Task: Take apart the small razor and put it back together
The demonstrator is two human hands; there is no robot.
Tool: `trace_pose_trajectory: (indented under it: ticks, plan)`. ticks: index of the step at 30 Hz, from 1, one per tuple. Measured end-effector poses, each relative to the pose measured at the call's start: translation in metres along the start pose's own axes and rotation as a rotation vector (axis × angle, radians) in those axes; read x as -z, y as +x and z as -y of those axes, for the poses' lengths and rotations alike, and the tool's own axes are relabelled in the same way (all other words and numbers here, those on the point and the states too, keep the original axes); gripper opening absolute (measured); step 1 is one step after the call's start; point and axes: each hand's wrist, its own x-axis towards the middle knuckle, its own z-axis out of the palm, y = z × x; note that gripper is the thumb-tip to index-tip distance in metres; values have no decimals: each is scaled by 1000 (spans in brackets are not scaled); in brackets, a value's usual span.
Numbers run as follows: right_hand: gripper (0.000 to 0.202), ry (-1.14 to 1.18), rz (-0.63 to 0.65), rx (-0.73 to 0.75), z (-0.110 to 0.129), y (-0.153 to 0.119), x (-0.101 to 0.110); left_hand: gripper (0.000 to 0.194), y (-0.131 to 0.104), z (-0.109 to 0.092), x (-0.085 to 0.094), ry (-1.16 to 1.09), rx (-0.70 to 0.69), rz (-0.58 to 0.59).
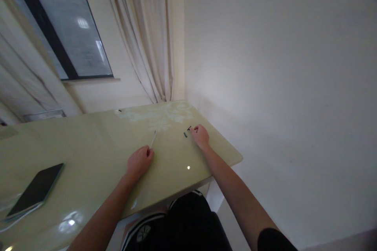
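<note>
My left hand (140, 161) is closed round the lower end of a thin white stick (153, 139), whose dark tip points away from me over the glossy table. Farther right, the fingers of my right hand (200, 135) are pinched on a small dark piece (189, 128) close to the tabletop. A short dark green cylinder (185, 135) lies on the table just left of my right hand, apart from the fingers.
The pale green table (97, 141) has its right edge near a plain wall (279, 86). A dark tablet (35, 190) with a white cable (22, 217) lies at the left. A small dark item (119, 110) is near the back edge, before the curtains (147, 27).
</note>
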Motion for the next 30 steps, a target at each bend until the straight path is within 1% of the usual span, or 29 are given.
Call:
trace_pose_trajectory:
  ticks: [2, 3, 5, 6, 7, 8, 9, 11, 12, 14, 16, 17, 18, 20, 21, 22, 24, 26, 28, 30]
  plan:
    - [33, 116, -44, 129, 2, -7, 2, 33, 1, -6, 1, -115, -40, -57]
    - [38, 198, -33, 210, 4, -11, 2, 34, 1, -12, 1, -178, -81, -84]
    - [50, 402, 41, 374, 9, -20, 1, 35, 0, -30, 0, -288, -195, -115]
    - [54, 511, 96, 440, 12, -24, 0, 36, 0, -42, -1, -325, -258, -116]
    - [55, 618, 153, 475, 15, -27, -2, 36, 0, -55, -2, -349, -321, -109]
    - [55, 720, 205, 470, 18, -29, -4, 35, 1, -67, -4, -365, -374, -101]
    - [54, 812, 249, 428, 19, -29, -6, 36, 2, -80, -7, -372, -418, -91]
    - [54, 970, 282, 275, 20, -27, -7, 36, 9, -100, -15, -385, -484, -38]
    - [55, 1036, 265, 195, 20, -25, -7, 38, 14, -107, -19, -388, -497, -14]
    - [58, 1145, 177, 71, 17, -19, -6, 42, 28, -116, -30, -383, -477, 5]
    - [60, 1222, 100, -2, 13, -14, -5, 37, 44, -120, -42, -363, -411, -13]
    - [61, 1246, 82, -27, 11, -13, -6, 31, 52, -121, -48, -350, -369, -25]
    - [61, 1258, 73, -47, 10, -12, -6, 30, 60, -122, -54, -333, -326, -29]
    - [63, 1252, 82, -72, 8, -12, -8, 41, 73, -125, -63, -301, -249, -21]
    - [63, 1240, 90, -76, 8, -13, -10, 43, 79, -125, -67, -290, -225, -10]
    - [64, 1224, 102, -74, 8, -14, -11, 39, 84, -126, -69, -285, -214, 2]
    - [64, 1182, 129, -59, 8, -16, -11, 27, 90, -124, -70, -293, -230, 21]
    - [65, 1135, 142, -41, 8, -18, -9, 20, 92, -117, -65, -316, -275, 30]
    - [69, 1071, 153, -6, 7, -20, -5, 19, 88, -104, -58, -341, -319, 38]
    - [70, 986, 160, 53, 5, -22, -1, 21, 80, -84, -49, -375, -357, 35]
